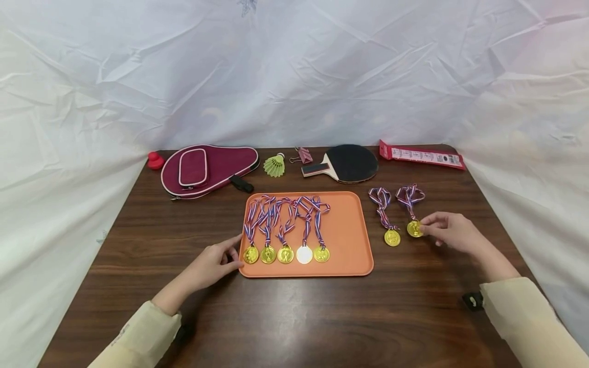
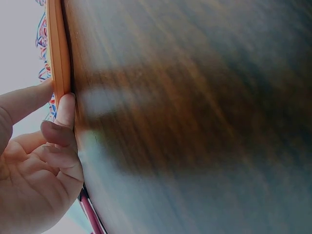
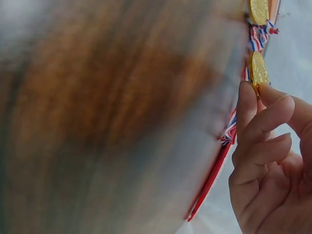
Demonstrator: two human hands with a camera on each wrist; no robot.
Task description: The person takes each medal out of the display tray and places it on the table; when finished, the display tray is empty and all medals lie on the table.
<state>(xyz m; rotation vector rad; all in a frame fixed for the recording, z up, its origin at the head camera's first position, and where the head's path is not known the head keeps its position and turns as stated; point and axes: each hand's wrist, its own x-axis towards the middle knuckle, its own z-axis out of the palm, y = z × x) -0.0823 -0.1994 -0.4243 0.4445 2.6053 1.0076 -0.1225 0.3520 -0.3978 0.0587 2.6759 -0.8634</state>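
At the orange tray's (image 1: 347, 230) left edge, my left hand (image 1: 209, 265) grips the rim between thumb and finger, its other fingers curled. Several medals on striped red, white and blue ribbons lie in a row on the tray; one silver-looking medal (image 1: 304, 254) shines among gold ones. To the right of the tray, my right hand (image 1: 453, 232) pinches the edge of a gold medal (image 1: 414, 228); the right wrist view shows thumb and finger on this gold medal (image 3: 259, 68). Its ribbon (image 1: 408, 197) stretches away behind it. Another gold medal (image 1: 392, 237) lies just left.
Along the table's back lie a red knob-like object (image 1: 155, 161), a maroon paddle case (image 1: 218, 163), a yellow shuttlecock (image 1: 274, 166), a pink binder clip (image 1: 303, 154), a black table tennis paddle (image 1: 352, 163) and a red-and-white package (image 1: 423, 155). White cloth (image 1: 294, 71) hangs behind.
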